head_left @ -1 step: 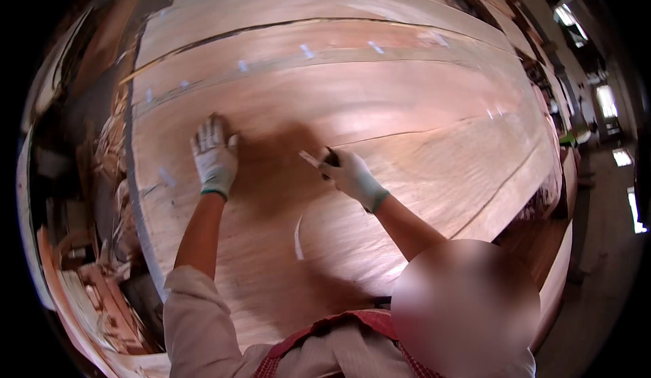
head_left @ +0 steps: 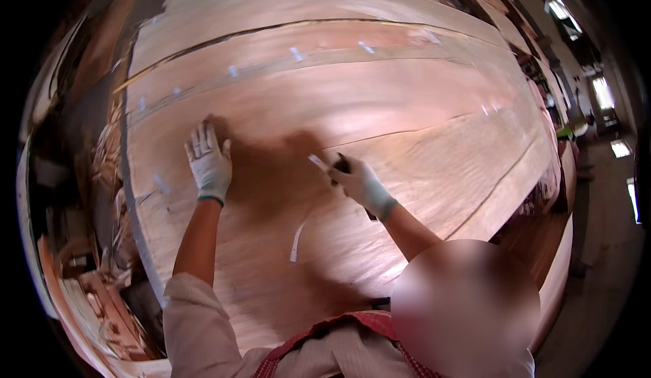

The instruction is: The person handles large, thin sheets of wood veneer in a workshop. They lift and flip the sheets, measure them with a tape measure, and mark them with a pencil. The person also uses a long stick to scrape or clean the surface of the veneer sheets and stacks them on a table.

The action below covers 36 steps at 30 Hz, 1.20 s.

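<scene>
A large, pinkish-tan wood veneer sheet (head_left: 393,100) spreads out in front of me. On its left part my left hand (head_left: 209,164), in a white glove with a green cuff, lies flat with the fingers stretched. My right hand (head_left: 363,183), gloved alike, is closed round a dark hand tool (head_left: 342,164), most of it hidden by the glove. A pale narrow strip (head_left: 317,162) sticks out ahead of those fingers, toward the left. Between my arms a curved white strip (head_left: 296,244) rests on the veneer.
Small pale tape pieces (head_left: 296,54) dot a seam across the veneer's far part. A long dark gap (head_left: 224,38) runs beyond it. Veneer scraps and wood offcuts (head_left: 112,303) are heaped on the left. A brown board (head_left: 532,242) lies at the right edge.
My right hand has drawn back slightly toward me and to the right with the dark tool. The left hand stays flat on the veneer. The whole view has shifted a little.
</scene>
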{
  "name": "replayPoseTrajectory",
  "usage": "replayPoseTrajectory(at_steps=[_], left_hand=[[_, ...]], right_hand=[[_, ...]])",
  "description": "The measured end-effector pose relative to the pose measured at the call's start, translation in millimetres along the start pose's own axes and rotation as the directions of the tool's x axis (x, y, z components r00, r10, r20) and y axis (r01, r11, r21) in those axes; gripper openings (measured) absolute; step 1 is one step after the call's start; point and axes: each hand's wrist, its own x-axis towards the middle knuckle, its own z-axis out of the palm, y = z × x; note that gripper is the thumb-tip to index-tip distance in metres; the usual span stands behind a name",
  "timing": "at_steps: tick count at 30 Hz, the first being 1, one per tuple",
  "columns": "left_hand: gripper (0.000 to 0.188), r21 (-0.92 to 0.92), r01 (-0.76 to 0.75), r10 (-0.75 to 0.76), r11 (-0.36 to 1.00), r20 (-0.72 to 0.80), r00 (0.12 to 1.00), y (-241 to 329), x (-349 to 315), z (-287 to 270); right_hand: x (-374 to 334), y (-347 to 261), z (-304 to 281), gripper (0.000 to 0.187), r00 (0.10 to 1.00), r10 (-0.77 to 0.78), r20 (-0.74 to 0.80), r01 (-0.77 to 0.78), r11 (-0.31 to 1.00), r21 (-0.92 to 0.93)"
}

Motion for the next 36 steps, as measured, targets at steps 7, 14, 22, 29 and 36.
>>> replayPoseTrajectory(at_steps=[7,14,22,29,36], left_hand=[[0.06,-0.478,-0.468,0.479,0.743,-0.107,0.871,257,22,-33],[0.042,-0.592,-0.492,0.642,0.639,0.058,0.764,397,12,-2],[0.047,-0.583,-0.528,0.637,0.617,-0.024,0.771,424,3,-9],[0.041,-0.245,-0.653,0.695,0.717,0.185,0.694,456,-5,-10],[0.044,-0.126,-0.579,0.586,0.806,0.305,0.75,460,-17,0]], right_hand=[[-83,109,-130,0.015,0.906,0.207,-0.37,-0.054,0.922,0.383],[-43,151,-226,0.015,0.904,0.131,-0.406,-0.001,0.953,0.304],[76,138,-267,0.025,0.975,0.091,-0.204,-0.093,0.996,0.001],[87,140,-264,0.041,0.939,-0.012,-0.345,-0.19,0.817,-0.545],[12,145,-221,0.026,0.95,0.214,-0.226,-0.1,0.898,0.428]])
